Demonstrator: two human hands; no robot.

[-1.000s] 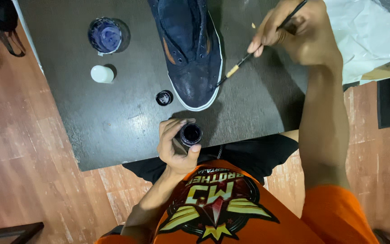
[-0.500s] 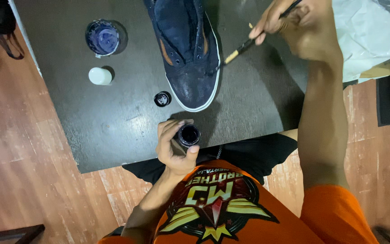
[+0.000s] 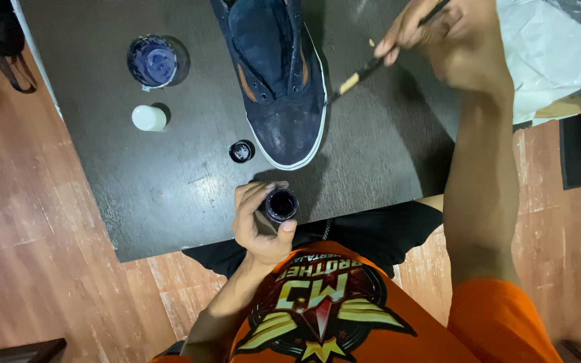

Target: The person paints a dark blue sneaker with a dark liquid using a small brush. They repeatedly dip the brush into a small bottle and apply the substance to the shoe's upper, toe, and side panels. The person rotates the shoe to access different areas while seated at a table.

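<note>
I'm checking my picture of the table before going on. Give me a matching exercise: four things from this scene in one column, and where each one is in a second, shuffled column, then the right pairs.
Things:
1. small open bottle
2. paintbrush
3. dark blue shoe
4. small black cap

Places:
A. lying on the dark table, just left of the shoe's toe
B. held in the left hand, at the table's near edge
C. standing on the table, toe towards the person
D. held in the right hand, tip by the shoe's right side

Pairs: 1-B, 2-D, 3-C, 4-A
</note>
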